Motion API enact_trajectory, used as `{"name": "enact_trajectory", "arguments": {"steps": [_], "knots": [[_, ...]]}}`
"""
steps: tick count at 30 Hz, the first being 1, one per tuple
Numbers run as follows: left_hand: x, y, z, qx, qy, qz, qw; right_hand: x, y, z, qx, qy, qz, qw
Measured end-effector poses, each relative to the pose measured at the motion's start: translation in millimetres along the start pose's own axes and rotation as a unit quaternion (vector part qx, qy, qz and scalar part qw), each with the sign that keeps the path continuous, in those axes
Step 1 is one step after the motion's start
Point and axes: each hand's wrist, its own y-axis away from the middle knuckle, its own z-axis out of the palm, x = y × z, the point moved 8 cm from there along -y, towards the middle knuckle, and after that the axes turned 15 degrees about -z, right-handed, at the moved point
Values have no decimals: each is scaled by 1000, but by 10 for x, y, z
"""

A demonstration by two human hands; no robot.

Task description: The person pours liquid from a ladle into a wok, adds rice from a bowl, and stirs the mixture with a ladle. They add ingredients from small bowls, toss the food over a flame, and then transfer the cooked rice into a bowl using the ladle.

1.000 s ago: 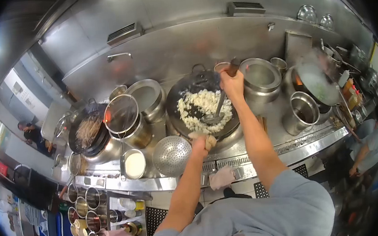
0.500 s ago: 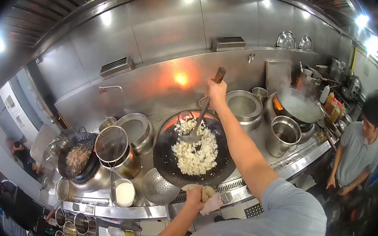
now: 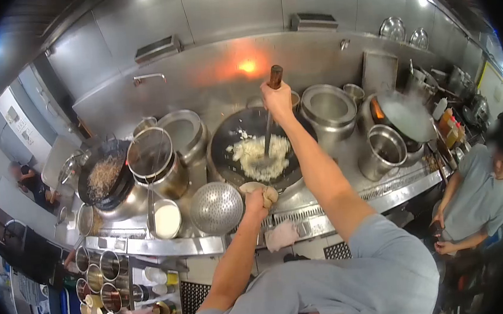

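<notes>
My right hand [image 3: 277,99] is closed around the wooden handle of a wok spatula [image 3: 269,134], held nearly upright. Its blade is blurred and down in white rice [image 3: 248,154] inside a large black wok [image 3: 223,140]. At the wok's near rim, my left hand [image 3: 257,200] grips a folded beige cloth [image 3: 270,196]. Whether the rim itself lies inside the cloth is hidden. A perforated metal strainer [image 3: 217,208] sits just left of that hand. A separate pinkish cloth [image 3: 282,235] hangs on the counter's front edge.
At left are a wok of browned food [image 3: 105,177], a pot with a sieve [image 3: 150,152] and a white-filled container [image 3: 166,219]. On the right stand a metal pot [image 3: 382,151] and a steaming wok [image 3: 406,116]. A co-worker [image 3: 479,197] stands at far right.
My view has tilted down. The wok and my left hand with the beige cloth have shifted away from me, leaving the pinkish cloth behind. The spatula has swung more upright; flame behind the wok no longer shows.
</notes>
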Motion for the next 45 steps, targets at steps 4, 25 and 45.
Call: {"name": "enact_trajectory", "arguments": {"steps": [4, 25, 45], "knots": [[-639, 622, -70, 42, 61, -63, 995, -414, -298, -243, 58, -52, -25, 997], [428, -335, -243, 176, -83, 26, 981, 354, 250, -441, 11, -116, -16, 993], [363, -329, -120, -29, -103, -51, 993, 272, -590, -417, -53, -77, -11, 996]]}}
